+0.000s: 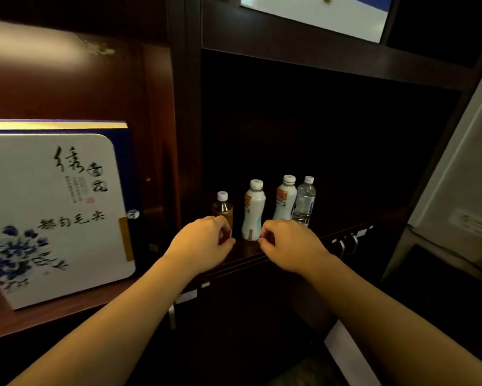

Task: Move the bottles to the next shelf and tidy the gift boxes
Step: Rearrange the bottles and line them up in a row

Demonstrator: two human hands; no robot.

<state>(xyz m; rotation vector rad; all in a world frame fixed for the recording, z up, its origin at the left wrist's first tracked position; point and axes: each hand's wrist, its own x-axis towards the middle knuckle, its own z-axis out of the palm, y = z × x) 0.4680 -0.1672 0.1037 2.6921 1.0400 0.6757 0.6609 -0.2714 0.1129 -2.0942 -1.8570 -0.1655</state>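
Several bottles stand in a row on the dark right-hand shelf (331, 232): an amber tea bottle (222, 208), two white drink bottles (253, 210) (285, 200) and a clear water bottle (304, 203). My left hand (203, 242) curls around the lower part of the amber bottle, whose red label shows between fingers and thumb. My right hand (287, 245) is loosely curled just right of the nearer white bottle's base and holds nothing. A white gift box (53, 213) with blue flowers and calligraphy leans in the left compartment, with a blue box (129, 168) behind it.
A wooden divider (185, 135) separates the two compartments. Drawers with metal handles (348, 245) sit under the right shelf. A pale appliance (462, 176) stands at the far right. Another white box (317, 15) rests on the shelf above.
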